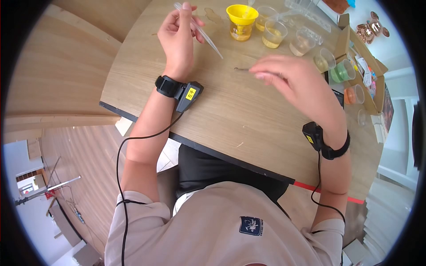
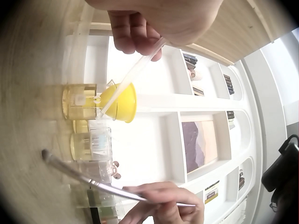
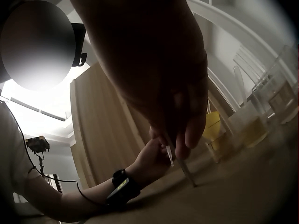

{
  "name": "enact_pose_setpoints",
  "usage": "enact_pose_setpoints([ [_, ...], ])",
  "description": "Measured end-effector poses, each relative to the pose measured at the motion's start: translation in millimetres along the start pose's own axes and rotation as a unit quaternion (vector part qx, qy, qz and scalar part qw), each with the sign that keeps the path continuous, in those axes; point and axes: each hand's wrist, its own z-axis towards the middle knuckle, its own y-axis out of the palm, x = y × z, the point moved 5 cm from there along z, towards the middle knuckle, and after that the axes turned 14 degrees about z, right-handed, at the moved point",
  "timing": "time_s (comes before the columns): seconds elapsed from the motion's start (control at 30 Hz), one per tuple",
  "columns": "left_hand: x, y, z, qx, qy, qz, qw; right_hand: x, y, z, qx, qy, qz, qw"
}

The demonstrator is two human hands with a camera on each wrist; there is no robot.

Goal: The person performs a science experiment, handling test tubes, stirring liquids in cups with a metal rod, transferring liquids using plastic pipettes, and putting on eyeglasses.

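My left hand (image 1: 176, 39) holds a clear plastic dropper (image 1: 207, 38) between thumb and fingers, its thin tip slanting down over the table. Left of the cups stands a beaker (image 1: 240, 33) of yellow liquid, with a yellow funnel (image 1: 235, 20) in its mouth. The dropper overlaps the funnel in the left wrist view. Over the middle of the table, my right hand (image 1: 296, 76) pinches a slender metal stick (image 2: 114, 189) with a small rounded dark end, which points left. Its other end shows past the fingers in the left wrist view.
A curved row of clear cups, including one with pale yellow liquid (image 1: 271, 40), a green cup (image 1: 342, 71) and an orange cup (image 1: 353, 94), lines the far right. An open cardboard box (image 1: 378, 98) stands beyond. A wet patch (image 1: 213, 15) lies left of the funnel.
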Motion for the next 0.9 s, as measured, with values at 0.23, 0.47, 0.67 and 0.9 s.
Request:
enact_pose_setpoints([
  [0.23,0.9,-1.0,0.8,0.003,-0.008,0.008,1.0,11.5,-7.7,1.3,0.077,-0.018,-0.052,0.996],
  [0.47,0.0,-1.5,1.6,-0.003,-0.015,0.014,1.0,-0.6,-4.8,-3.2,0.06,0.018,-0.045,0.997],
  [0.67,1.2,-1.6,1.2,0.004,0.001,0.007,1.0,-7.9,-2.2,-4.0,0.018,0.006,-0.013,1.0],
  [0.9,-0.1,-1.2,2.9,0.003,0.001,0.002,1.0,-1.5,-8.2,-4.3,0.046,0.036,-0.032,0.998],
])
